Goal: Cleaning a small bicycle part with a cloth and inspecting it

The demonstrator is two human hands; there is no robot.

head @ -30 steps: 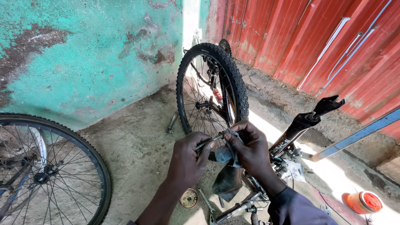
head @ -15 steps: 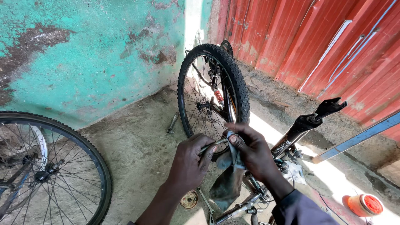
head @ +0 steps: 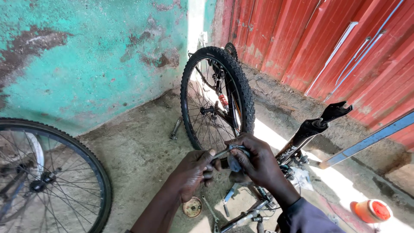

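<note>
An upside-down bicycle stands in front of me, its knobby rear wheel (head: 217, 97) upright and its black fork (head: 312, 127) pointing up to the right. My left hand (head: 194, 172) grips a thin metal rod-like part (head: 221, 153). My right hand (head: 254, 159) is closed around a dark grey rag (head: 234, 163) pressed onto that part, just above the frame. Both hands touch each other over the handlebar area (head: 258, 203).
A second bicycle wheel (head: 47, 181) stands at the left by the peeling turquoise wall. A wrench (head: 211, 211) and a small round tin (head: 192, 207) lie on the concrete below my hands. A red corrugated wall, a blue bar (head: 366, 140) and an orange cap (head: 371, 211) are to the right.
The rag, hanging loose below my right hand before, is now bunched up in it against the metal part. Both hands stay together in about the same place.
</note>
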